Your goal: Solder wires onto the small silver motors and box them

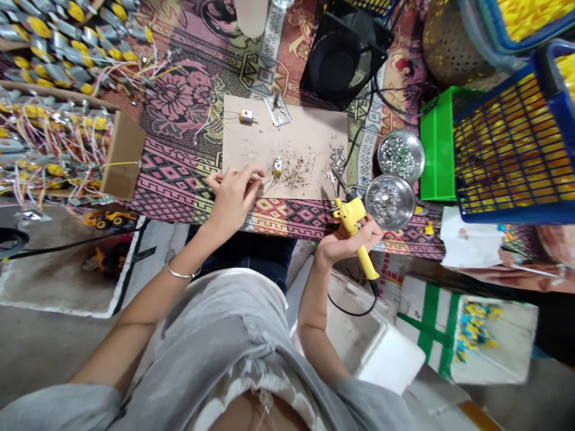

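Observation:
My right hand is wrapped around a yellow soldering gun, its tip pointing up over the right edge of a cardboard sheet. My left hand is at the sheet's lower left, thumb and fingertips pinched on thin wires that lead to a small motor. Dark solder residue is scattered beside this motor. Farther back on the sheet lie a second small motor and a metal plate with a post. Small shiny metal parts are heaped near the soldering tip.
Two metal bowls of small parts stand at right, by a green tray and a blue basket. A black fan stands behind the sheet. At left, a cardboard box holds wired motors; more motors are piled behind it.

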A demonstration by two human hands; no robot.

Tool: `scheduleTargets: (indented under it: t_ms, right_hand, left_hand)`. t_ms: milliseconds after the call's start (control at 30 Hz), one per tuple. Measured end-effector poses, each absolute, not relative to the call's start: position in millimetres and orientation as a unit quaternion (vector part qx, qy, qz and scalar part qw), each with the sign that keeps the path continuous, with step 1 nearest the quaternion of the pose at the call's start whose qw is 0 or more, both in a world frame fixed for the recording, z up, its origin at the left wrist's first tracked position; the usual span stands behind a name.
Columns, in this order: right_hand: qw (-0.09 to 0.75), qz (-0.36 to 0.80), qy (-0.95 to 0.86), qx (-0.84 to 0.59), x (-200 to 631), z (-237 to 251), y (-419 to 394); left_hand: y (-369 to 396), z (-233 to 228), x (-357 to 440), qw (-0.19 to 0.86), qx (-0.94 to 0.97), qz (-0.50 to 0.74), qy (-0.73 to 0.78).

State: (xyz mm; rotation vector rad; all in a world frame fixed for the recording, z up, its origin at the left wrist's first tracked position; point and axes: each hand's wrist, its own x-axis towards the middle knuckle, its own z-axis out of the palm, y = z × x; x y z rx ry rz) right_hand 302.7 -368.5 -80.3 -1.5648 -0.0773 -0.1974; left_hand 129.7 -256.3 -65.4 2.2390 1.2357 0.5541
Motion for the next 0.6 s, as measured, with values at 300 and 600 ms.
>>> scheduleTargets:
  t_ms: [300,600]
  right_hand:
    - [0.715,-0.088,-0.032,-0.693,304.8,-86.5,-371.9]
    - [0.733,-0.003,-0.068,-0.677,307.6,-87.0,-376.8]
  left_hand:
    - [-252.6,-64.5,127.4,0.307,0.801,0.235,0.457]
    - [-251.2,-69.7,121.6,0.203,0.883,0.217,0.364]
